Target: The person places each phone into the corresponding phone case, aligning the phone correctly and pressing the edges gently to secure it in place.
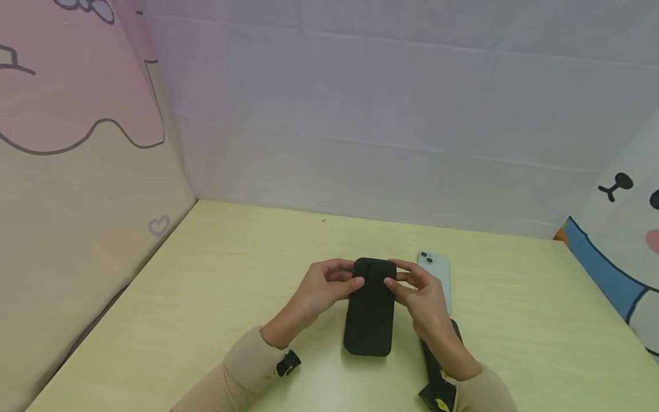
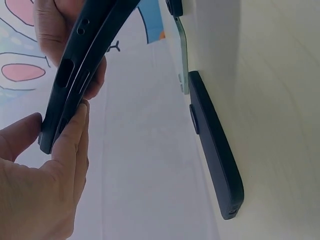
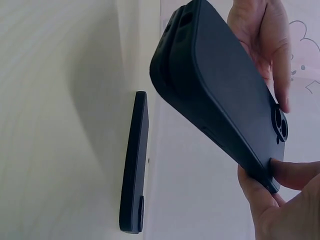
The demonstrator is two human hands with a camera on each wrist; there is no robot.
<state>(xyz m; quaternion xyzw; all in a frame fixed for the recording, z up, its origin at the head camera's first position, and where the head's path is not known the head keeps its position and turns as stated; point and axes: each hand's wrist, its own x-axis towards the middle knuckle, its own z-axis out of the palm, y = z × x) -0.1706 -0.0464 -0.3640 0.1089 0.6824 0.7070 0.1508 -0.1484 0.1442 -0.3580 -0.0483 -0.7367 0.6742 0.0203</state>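
Two black phone cases (image 1: 369, 320) are held stacked flat against each other, raised over the table, camera end away from me. Their paired edges, with port cutouts and a thin gap between them, show in the left wrist view. My left hand (image 1: 324, 286) pinches the far left corner, thumb on the back face and fingers underneath. Across from it, my right hand (image 1: 422, 297) pinches the far right corner the same way. In the right wrist view the camera ring (image 3: 280, 122) of the upper case lies between both hands' fingertips.
A mint-green phone (image 1: 437, 272) lies behind my right hand. Partly under my right forearm is a long black phone-shaped object (image 1: 431, 360). Another black phone-shaped object (image 2: 217, 150) rests on the table (image 1: 231, 240) in the left wrist view. Printed cloth walls stand around the table.
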